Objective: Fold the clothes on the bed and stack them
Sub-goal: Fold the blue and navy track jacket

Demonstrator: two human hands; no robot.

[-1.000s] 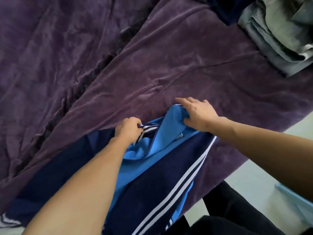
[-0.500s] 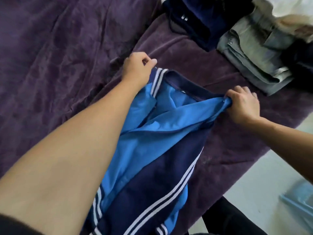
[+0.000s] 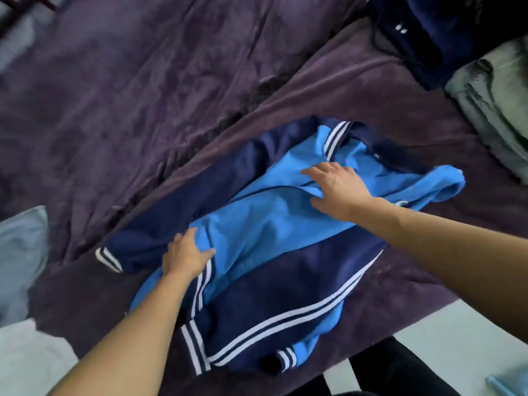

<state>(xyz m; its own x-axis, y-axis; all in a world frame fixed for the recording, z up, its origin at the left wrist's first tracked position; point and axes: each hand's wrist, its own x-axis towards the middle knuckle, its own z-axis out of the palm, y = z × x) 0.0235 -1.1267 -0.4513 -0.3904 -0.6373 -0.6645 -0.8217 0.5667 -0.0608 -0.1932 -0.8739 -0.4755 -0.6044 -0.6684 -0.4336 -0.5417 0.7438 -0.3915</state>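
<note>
Slick cloth jacket (image 3: 285,267), seemingly velvety matt blanket (image 3: 143,95)

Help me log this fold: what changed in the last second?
The left hand and right hand let go of the jacket they had gripped and pulled apart; both now press flat on it. The blanket and the folded clothes stayed put.

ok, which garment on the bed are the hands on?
The blue-and-navy striped track jacket, spread in the middle: left hand and right hand lie flat on it. The grey-green folded garment and dark navy garment sit apart, far right.
</note>
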